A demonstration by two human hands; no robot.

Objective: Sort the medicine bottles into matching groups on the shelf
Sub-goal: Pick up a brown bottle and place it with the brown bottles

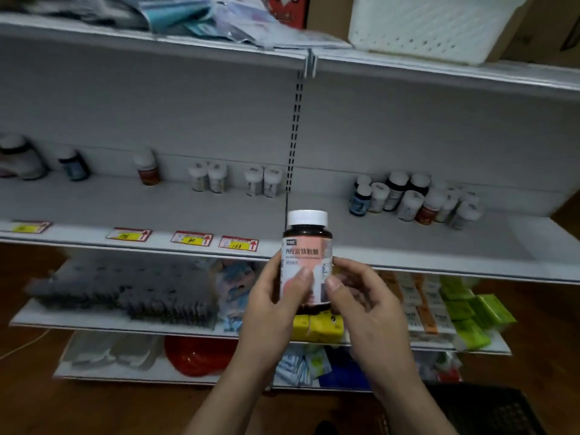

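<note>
While in both hands (270,306) (367,299), bottle (307,246) upright.

Held bottle (307,243): dark amber body, glossy, taken to be plastic, though glass cannot be ruled out. Its cap (307,217): white plastic, smooth, matt. Its label (306,255): pink and white printed paper, a slight sheen noted. The shelf (157,208): white painted metal, smooth, matt. The price tags (191,238): printed paper. The basket (423,26): white perforated plastic, matt. The floor (31,397): brown wood, dully polished. The crate (486,409): black latticed plastic.
</note>
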